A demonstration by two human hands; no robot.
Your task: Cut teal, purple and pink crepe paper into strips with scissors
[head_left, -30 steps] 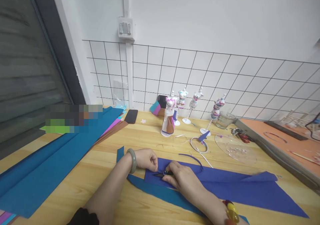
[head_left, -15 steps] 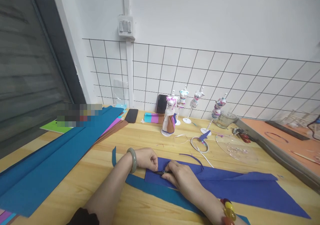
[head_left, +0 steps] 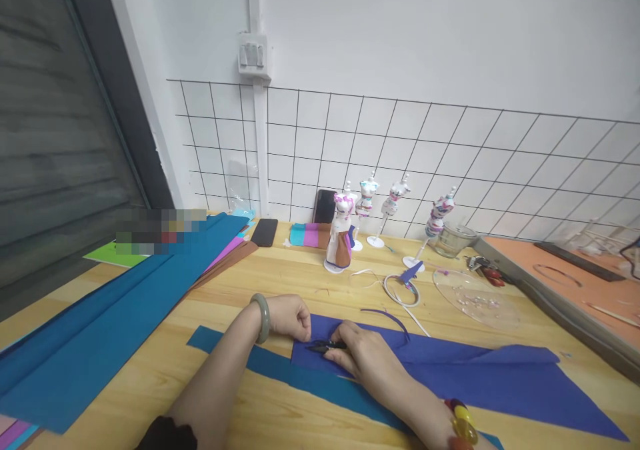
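My right hand holds small black thread snips, their blades pointing left and a little apart. They lie over the left end of a blue-purple sheet, which looks like crepe paper or cloth. My left hand is closed in a pinch at that sheet's upper left corner, beside the blade tips; whatever is between its fingers is too small to make out. Under both forearms runs a teal strip, lying flat along the sheet's near edge. A thin purple offcut curls just beyond my right hand.
Several small dress-form figures stand at the back by the wall. A long teal sheet covers the table's left side near a phone. To the right are a tape roll, a clear dish, a glass and an orange tray.
The snips' blades have come apart. The teal strip's left end, earlier raised behind my left wrist, now lies flat on the table. My left hand has shifted slightly left.
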